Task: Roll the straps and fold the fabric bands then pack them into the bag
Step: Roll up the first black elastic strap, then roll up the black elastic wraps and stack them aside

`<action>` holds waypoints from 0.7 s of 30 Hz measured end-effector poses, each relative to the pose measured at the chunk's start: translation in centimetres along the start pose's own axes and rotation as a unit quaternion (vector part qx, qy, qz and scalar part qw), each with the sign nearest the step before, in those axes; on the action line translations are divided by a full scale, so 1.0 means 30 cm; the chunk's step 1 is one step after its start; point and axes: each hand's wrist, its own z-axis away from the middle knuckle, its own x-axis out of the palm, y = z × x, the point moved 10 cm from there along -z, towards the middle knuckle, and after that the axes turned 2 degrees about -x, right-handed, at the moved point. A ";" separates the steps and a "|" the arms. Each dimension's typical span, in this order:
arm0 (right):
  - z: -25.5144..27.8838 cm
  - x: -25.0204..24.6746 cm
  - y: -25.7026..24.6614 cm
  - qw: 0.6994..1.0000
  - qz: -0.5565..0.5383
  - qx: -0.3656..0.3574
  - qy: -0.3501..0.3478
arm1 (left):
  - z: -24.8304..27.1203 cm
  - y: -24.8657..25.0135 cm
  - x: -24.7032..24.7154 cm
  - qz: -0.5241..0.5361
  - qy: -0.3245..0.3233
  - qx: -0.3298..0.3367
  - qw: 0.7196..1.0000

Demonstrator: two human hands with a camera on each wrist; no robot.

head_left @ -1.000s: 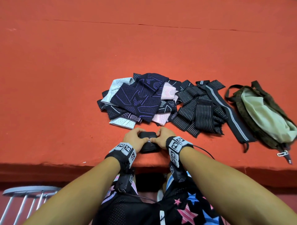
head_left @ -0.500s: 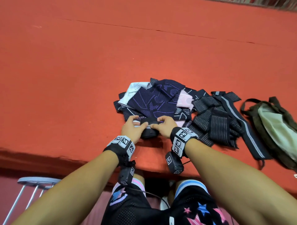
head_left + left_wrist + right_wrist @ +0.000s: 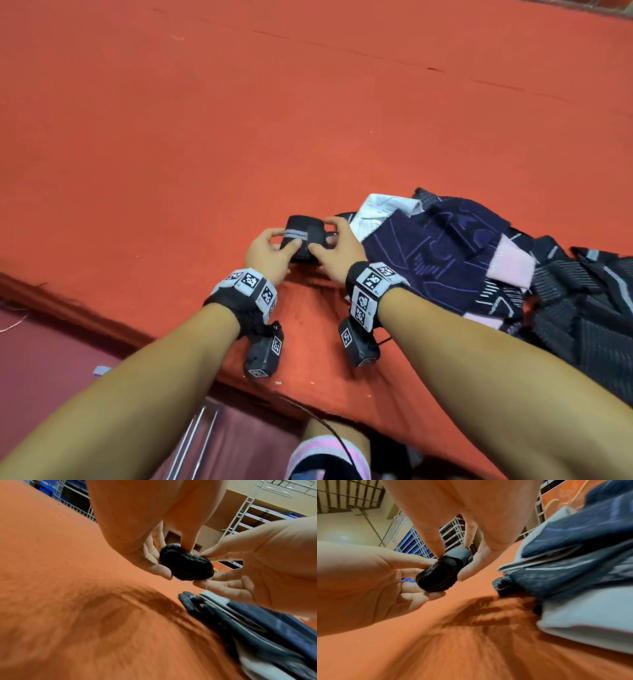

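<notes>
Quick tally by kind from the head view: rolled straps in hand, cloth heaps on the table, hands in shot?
Rolled strap, held above the table by both hands: 1
Cloth heaps: 2, the patterned bands and the striped straps
Hands: 2, left hand, right hand
Total: 5

The rolled strap [image 3: 303, 240] is black with a pair of thin grey stripes across its outer wrap, and its coiled end [image 3: 186, 565] shows plain black. The desk [image 3: 239, 137] is covered in orange-red felt, while the fabric bands [image 3: 442, 253] lying on it are dark navy with purple line patterns, mixed with pale pink [image 3: 510, 265] and white [image 3: 380, 209] pieces. The heap of straps [image 3: 582, 308] at the right is black with fine pale pinstripes, and the wristbands [image 3: 371, 284] carry black-and-white square markers.
</notes>
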 end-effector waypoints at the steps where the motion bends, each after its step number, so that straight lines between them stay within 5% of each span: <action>1: -0.037 0.043 -0.009 1.000 -0.002 -0.002 -0.014 | -0.041 -0.005 -0.026 -0.006 0.012 0.001 1.000; 6: -0.237 0.229 0.056 0.999 -0.001 0.013 -0.048 | -0.212 -0.027 -0.120 -0.034 0.059 0.022 0.997; 16: -0.367 0.287 0.023 0.990 0.125 -0.055 -0.019 | -0.378 -0.026 -0.118 -0.146 0.081 0.075 0.983; 21: -0.384 0.313 0.032 0.981 0.180 -0.061 -0.032 | -0.399 -0.073 -0.138 -0.186 0.099 0.039 0.977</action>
